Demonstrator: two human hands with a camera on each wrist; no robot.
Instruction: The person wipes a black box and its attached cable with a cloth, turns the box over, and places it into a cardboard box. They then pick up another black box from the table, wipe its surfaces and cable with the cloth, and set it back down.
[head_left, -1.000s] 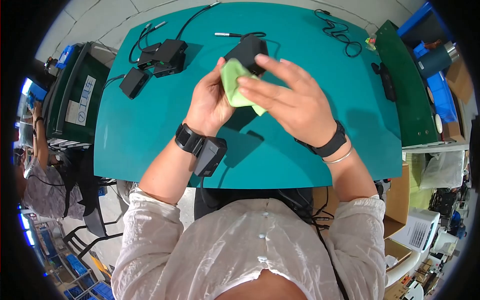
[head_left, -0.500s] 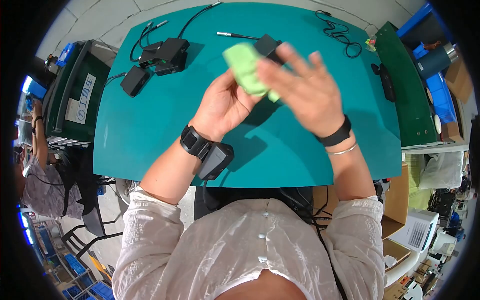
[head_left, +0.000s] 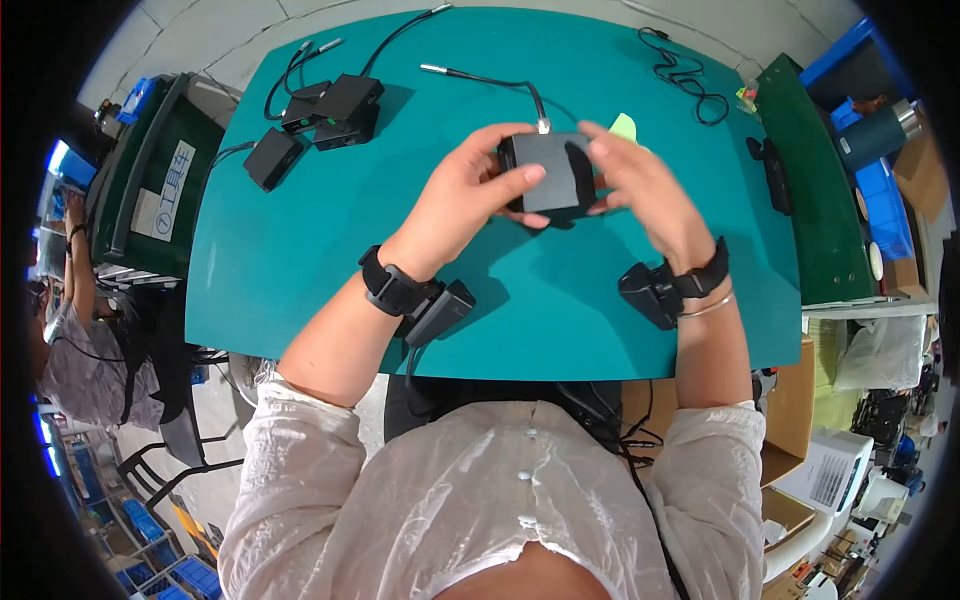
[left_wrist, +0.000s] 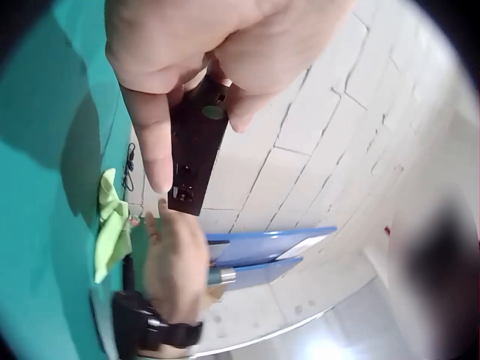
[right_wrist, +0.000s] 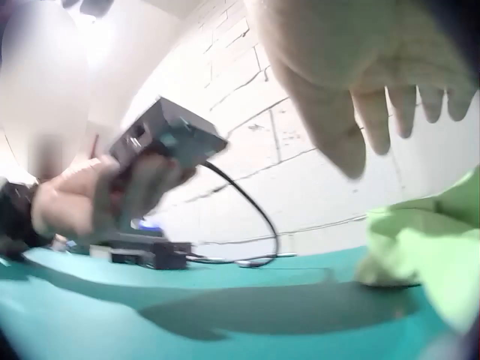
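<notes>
A black box with a short cable is gripped by the left hand, thumb on its top face and fingers beneath. In the left wrist view the edge of the box shows small ports and a green spot. The right hand is at the right side of the box, its fingers loosely extended; in the right wrist view that hand appears apart from the box with nothing in it. A light green cloth lies on the table, partly hidden behind the right hand in the head view.
Several black boxes with cables lie at the table's back left. A coiled black cable is at the back right, and a black object lies by the right edge. Green cabinets flank the teal table.
The green cloth has gone from the hands to the table at the right. The box has turned, its broad face now up and its cable pointing back. The right hand has shifted right and back.
</notes>
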